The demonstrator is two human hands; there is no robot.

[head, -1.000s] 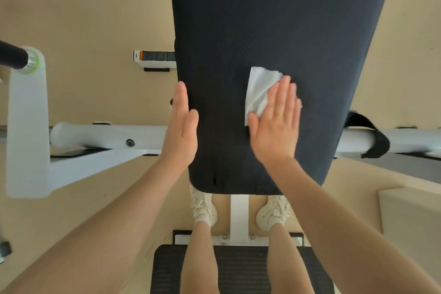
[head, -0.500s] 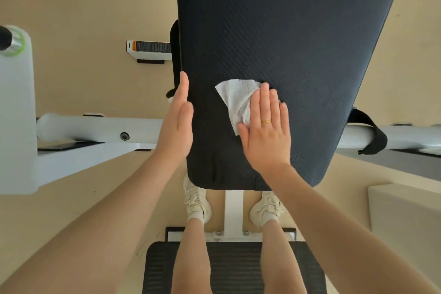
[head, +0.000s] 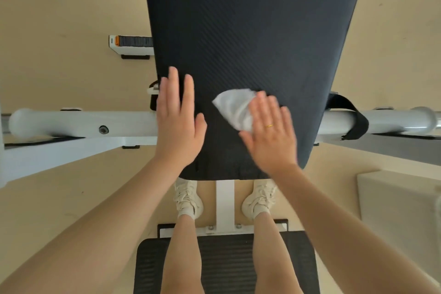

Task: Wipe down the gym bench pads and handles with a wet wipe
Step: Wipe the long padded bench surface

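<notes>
While your flat right hand point(head: 270, 131) pressed the wet wipe point(head: 235, 107) to the bench pad point(head: 250, 31), your left hand point(head: 177, 122) lay open on the pad's left edge.

Neither hand clenched anything: your fingers were straight, and the crumpled white wipe lay on the pad's near end, partly under your right fingertips. A white crossbar point(head: 78, 124) ran beneath the pad, and your shoes point(head: 187, 198) stood below its near edge.
</notes>
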